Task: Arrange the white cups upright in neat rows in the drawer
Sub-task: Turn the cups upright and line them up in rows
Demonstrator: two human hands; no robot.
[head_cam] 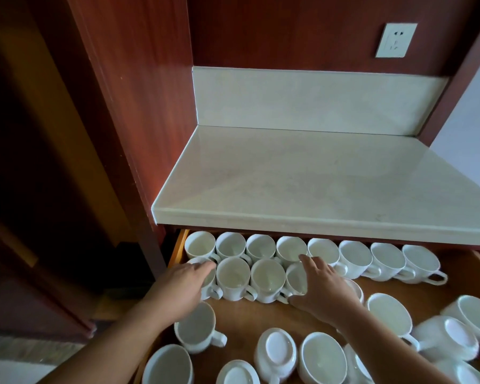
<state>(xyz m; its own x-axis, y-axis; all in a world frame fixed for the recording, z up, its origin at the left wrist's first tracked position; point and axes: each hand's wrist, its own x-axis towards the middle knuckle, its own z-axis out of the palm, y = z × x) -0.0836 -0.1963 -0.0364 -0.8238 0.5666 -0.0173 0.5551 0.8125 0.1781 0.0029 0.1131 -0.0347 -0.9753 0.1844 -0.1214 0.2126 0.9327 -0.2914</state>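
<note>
Overall, the worktop is bare and overhangs the open drawer, whose wooden floor shows between the cups. An outlet sits on the back panel above, well apart from the work.

Back row: eight white cups stand upright, rims touching or nearly so, tucked partly under the worktop edge, handles turned toward the person. This row appears complete.

Second row: four upright cups lie just in front of it, from the left wall toward the middle. Judged from the layout, this row is under construction and fills left to right.

Loose cups: the near part of the drawer holds an unsorted scatter. Some stand mouth up, several lie inverted with the foot ring showing (one such at the near middle), and those at the far right are tipped on their sides. These remain to be righted and placed.

Left hand: it rests over the leftmost cup of the second row, fingers spread and curled loosely on the rim, apparently steadying that end rather than lifting.

Right hand: it lies flat against the fourth cup of that row, fingers extended toward the back row, thumb low beside the cup wall. Whether it grips the cup or merely presses it cannot be told, as the palm hides the contact. The likely purpose is to close the row together between both hands.
</note>
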